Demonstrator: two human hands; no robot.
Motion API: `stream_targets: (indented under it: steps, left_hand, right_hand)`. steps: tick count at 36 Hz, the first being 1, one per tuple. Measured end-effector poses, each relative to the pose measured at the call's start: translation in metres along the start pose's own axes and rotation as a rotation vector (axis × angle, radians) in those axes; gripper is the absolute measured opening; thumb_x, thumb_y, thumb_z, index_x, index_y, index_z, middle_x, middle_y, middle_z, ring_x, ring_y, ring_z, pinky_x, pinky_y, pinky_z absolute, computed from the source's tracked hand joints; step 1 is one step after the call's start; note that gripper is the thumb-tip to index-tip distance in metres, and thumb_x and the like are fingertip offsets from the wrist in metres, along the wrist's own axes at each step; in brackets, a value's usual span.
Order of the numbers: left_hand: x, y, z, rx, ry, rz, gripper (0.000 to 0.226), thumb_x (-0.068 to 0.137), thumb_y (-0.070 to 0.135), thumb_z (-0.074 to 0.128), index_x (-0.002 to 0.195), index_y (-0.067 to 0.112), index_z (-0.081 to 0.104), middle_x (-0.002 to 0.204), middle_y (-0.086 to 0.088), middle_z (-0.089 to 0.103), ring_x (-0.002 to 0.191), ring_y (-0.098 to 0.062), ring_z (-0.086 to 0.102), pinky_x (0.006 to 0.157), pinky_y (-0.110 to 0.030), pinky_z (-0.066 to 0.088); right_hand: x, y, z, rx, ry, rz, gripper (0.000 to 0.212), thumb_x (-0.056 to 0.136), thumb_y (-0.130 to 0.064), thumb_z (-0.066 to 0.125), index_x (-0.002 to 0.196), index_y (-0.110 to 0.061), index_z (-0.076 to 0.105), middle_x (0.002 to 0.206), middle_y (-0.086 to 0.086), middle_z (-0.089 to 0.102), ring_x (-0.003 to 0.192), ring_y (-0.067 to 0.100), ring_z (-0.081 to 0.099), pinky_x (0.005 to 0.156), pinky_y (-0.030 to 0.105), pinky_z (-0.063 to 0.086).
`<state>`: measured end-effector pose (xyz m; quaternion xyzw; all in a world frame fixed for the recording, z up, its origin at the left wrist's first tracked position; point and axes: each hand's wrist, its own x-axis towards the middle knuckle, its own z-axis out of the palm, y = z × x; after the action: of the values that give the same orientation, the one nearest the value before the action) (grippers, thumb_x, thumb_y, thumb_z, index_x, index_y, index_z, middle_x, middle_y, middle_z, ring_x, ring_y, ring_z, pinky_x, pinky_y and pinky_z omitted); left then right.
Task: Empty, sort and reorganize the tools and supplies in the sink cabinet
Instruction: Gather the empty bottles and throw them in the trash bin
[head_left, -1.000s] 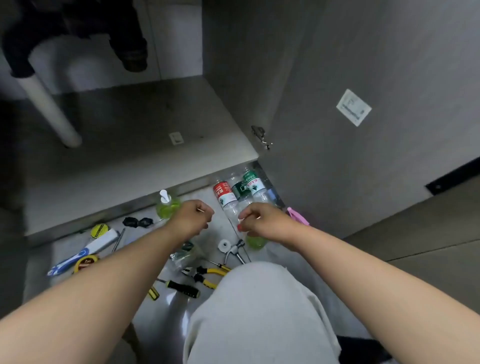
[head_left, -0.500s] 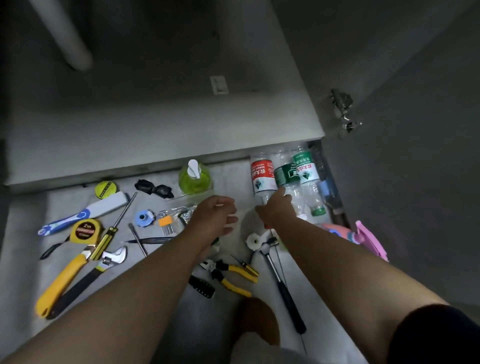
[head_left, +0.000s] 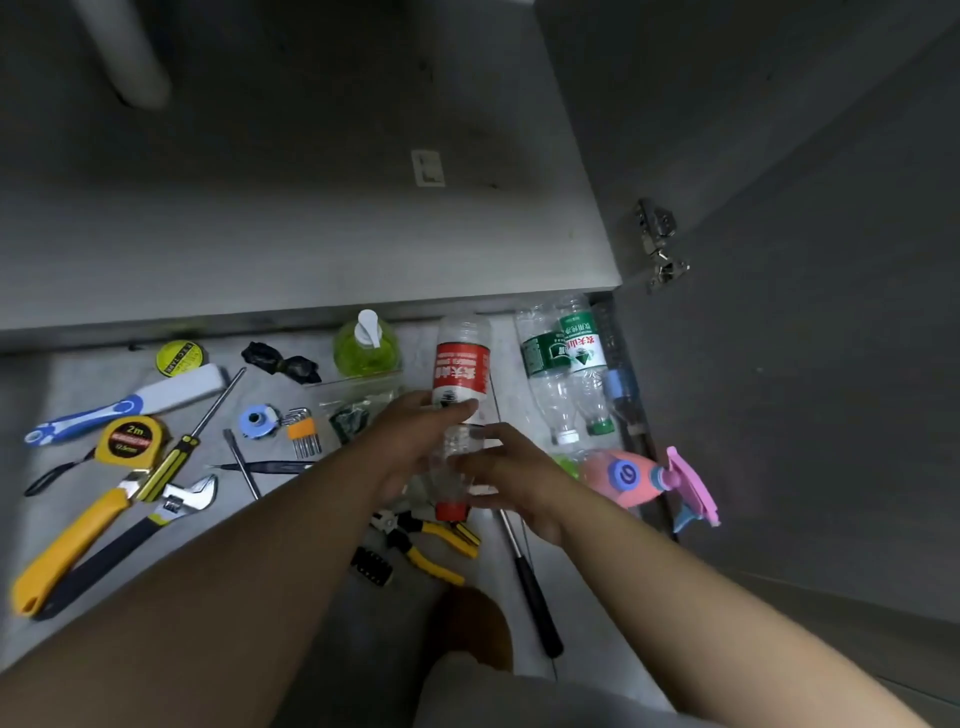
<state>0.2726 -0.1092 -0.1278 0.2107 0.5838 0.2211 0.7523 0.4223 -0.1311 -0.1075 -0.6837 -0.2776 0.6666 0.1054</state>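
Both hands meet on the red-labelled bottle (head_left: 461, 371), a clear plastic one that points its base at the open cabinet and its red cap back toward the person; the left hand (head_left: 415, 441) grips it round the middle, thumb laid across just under the label; the right hand (head_left: 514, 483) curls its fingers round the clear neck end, just above the cap (whether the bottle rests on the floor or is raised off it cannot be told); the bottle thus lies between the two hands, the left on its left flank and the right on its right flank nearer the cap. Just left of its base stands a green pump bottle (head_left: 366, 348); to its right lie two green-labelled bottles (head_left: 566, 364) side by side, and nearer the person a pink spray bottle (head_left: 628, 478) against the cabinet door (head_left: 779, 338). Yellow-handled pliers (head_left: 431, 540) lie beneath the wrists; farther left are hex keys (head_left: 304, 431), a tape measure (head_left: 132, 439), an adjustable wrench (head_left: 171, 506) and a yellow utility knife (head_left: 67, 545).
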Motion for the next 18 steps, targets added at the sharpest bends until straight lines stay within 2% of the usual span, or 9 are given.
stream_targets:
  steps: [3, 5, 6, 9, 12, 13, 15, 18]
  left_hand:
    - [0.0, -0.002, 0.003, -0.003, 0.063, 0.022, 0.048, 0.088, 0.036, 0.078, 0.13, 0.022, 0.06, 0.116, -0.007, 0.073, 0.104, -0.029, 0.071, 0.098, -0.053, 0.055]
    - [0.0, -0.004, 0.003, -0.018, 0.084, 0.026, 0.047, 0.088, 0.038, 0.077, 0.129, 0.024, 0.059, 0.116, -0.005, 0.072, 0.103, -0.026, 0.071, 0.096, -0.049, 0.056]
    - [0.001, -0.005, 0.003, -0.021, 0.09, 0.03, 0.045, 0.088, 0.039, 0.077, 0.128, 0.025, 0.06, 0.115, -0.003, 0.072, 0.101, -0.024, 0.07, 0.091, -0.044, 0.057]
    - [0.002, -0.009, -0.001, -0.052, 0.086, 0.04, 0.042, 0.089, 0.041, 0.075, 0.125, 0.026, 0.061, 0.112, -0.002, 0.072, 0.094, -0.019, 0.068, 0.076, -0.032, 0.053]
    - [0.004, -0.015, -0.004, -0.117, 0.067, 0.029, 0.041, 0.089, 0.039, 0.075, 0.126, 0.026, 0.062, 0.103, -0.001, 0.069, 0.077, -0.014, 0.06, 0.073, -0.032, 0.05]
    - [0.006, -0.017, -0.005, -0.131, 0.06, 0.022, 0.04, 0.089, 0.039, 0.075, 0.126, 0.027, 0.062, 0.102, 0.0, 0.069, 0.078, -0.013, 0.061, 0.075, -0.033, 0.052]
    - [0.01, -0.02, -0.006, -0.15, 0.044, 0.009, 0.039, 0.09, 0.041, 0.075, 0.125, 0.029, 0.063, 0.108, 0.002, 0.071, 0.093, -0.016, 0.067, 0.086, -0.038, 0.057]
    - [0.013, -0.023, -0.007, -0.169, 0.029, -0.02, 0.038, 0.088, 0.043, 0.076, 0.123, 0.032, 0.065, 0.118, 0.002, 0.073, 0.11, -0.021, 0.067, 0.096, -0.041, 0.055]
  right_hand:
    - [-0.001, -0.011, -0.012, 0.025, 0.004, 0.0, 0.029, 0.089, -0.014, 0.064, 0.117, -0.021, 0.063, 0.114, 0.007, 0.069, 0.106, 0.021, 0.065, 0.079, 0.034, 0.059]
    - [0.009, -0.019, -0.022, -0.04, 0.135, -0.038, 0.022, 0.091, -0.016, 0.057, 0.111, -0.021, 0.065, 0.121, 0.006, 0.064, 0.11, 0.021, 0.059, 0.092, 0.041, 0.056]
    - [0.018, -0.023, -0.027, -0.112, 0.235, -0.059, 0.023, 0.092, -0.017, 0.057, 0.114, -0.018, 0.063, 0.127, 0.008, 0.061, 0.112, 0.024, 0.058, 0.098, 0.045, 0.053]
    - [0.046, -0.033, -0.04, -0.321, 0.511, -0.083, 0.047, 0.092, -0.023, 0.059, 0.137, -0.014, 0.049, 0.141, 0.015, 0.047, 0.12, 0.033, 0.053, 0.102, 0.05, 0.049]
    - [0.071, -0.04, -0.05, -0.44, 0.682, -0.051, 0.064, 0.092, -0.029, 0.062, 0.147, -0.012, 0.035, 0.145, 0.02, 0.038, 0.128, 0.04, 0.047, 0.104, 0.054, 0.047]
    - [0.079, -0.041, -0.052, -0.481, 0.714, -0.024, 0.069, 0.092, -0.031, 0.063, 0.15, -0.012, 0.03, 0.149, 0.021, 0.035, 0.133, 0.041, 0.042, 0.108, 0.055, 0.043]
    - [0.093, -0.039, -0.055, -0.525, 0.734, 0.038, 0.081, 0.092, -0.032, 0.065, 0.155, -0.013, 0.018, 0.157, 0.023, 0.025, 0.141, 0.042, 0.034, 0.114, 0.057, 0.035]
    - [0.106, -0.036, -0.053, -0.56, 0.729, 0.117, 0.092, 0.089, -0.033, 0.071, 0.156, -0.012, 0.012, 0.157, 0.024, 0.024, 0.141, 0.042, 0.034, 0.116, 0.053, 0.033]
